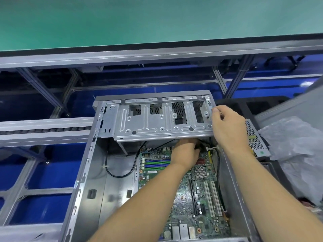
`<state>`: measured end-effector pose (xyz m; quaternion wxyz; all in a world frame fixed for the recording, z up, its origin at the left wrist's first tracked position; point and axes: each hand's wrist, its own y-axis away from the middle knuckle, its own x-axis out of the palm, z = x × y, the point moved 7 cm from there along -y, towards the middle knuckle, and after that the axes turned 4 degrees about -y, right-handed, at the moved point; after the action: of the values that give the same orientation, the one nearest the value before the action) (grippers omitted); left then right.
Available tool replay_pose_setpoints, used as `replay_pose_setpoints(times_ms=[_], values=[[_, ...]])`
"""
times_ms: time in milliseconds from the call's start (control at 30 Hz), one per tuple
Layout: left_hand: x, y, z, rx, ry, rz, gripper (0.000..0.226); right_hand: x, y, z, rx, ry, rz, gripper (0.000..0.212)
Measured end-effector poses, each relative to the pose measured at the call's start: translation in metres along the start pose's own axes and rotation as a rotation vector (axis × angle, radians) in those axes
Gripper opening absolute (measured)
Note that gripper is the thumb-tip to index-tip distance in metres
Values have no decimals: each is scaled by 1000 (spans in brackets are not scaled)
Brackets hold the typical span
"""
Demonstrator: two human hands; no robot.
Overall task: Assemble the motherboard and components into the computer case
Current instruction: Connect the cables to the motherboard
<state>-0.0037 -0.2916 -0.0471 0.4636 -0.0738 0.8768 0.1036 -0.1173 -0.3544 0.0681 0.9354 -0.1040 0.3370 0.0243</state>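
Note:
An open grey computer case (90,165) lies in front of me with a green motherboard (185,194) seated in its right half. A hinged metal drive cage (157,119) spans the far end of the case, tilted up. My right hand (227,126) grips the cage's right edge. My left hand (186,152) reaches under the cage at the board's far end, its fingers curled around a black cable connector (202,147); the fingertips are hidden. A black cable (120,175) loops over the case floor to the left of the board.
A perforated power supply (255,137) lies right of the case, beside crumpled clear plastic wrap (297,151). Aluminium conveyor rails (43,130) run to the left, a green belt (139,20) lies beyond, and blue bins sit below.

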Motion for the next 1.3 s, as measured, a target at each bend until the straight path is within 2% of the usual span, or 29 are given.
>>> replay_pose_setpoints(times_ms=[33, 100, 200, 400, 600, 833, 967, 1067, 1300], values=[[1, -1, -3, 29, 10, 6, 10, 0, 0, 0, 3, -5, -1, 30], [0, -4, -9, 61, -2, 18, 25, -1, 0, 0, 7, -15, -2, 30], [1, -9, -18, 97, -81, 53, 30, -1, 0, -1, 13, -17, -1, 29], [5, -18, -22, 64, -203, 134, 29, 0, 0, -1, 0, -13, -2, 29], [6, -21, -23, 90, -290, 148, 29, 0, -1, -1, 0, -13, 2, 29], [10, -24, -25, 83, -248, 141, 32, 1, -1, -1, -8, -13, 12, 29], [15, -24, -16, 72, -72, 180, 34, 1, -1, -1, -8, -25, 9, 29], [16, -23, -14, 41, 30, 140, 34, 1, -1, -2, -9, -28, 10, 29], [23, -28, -15, 2, 43, 175, 30, 2, -1, -2, -1, -32, 21, 28]])
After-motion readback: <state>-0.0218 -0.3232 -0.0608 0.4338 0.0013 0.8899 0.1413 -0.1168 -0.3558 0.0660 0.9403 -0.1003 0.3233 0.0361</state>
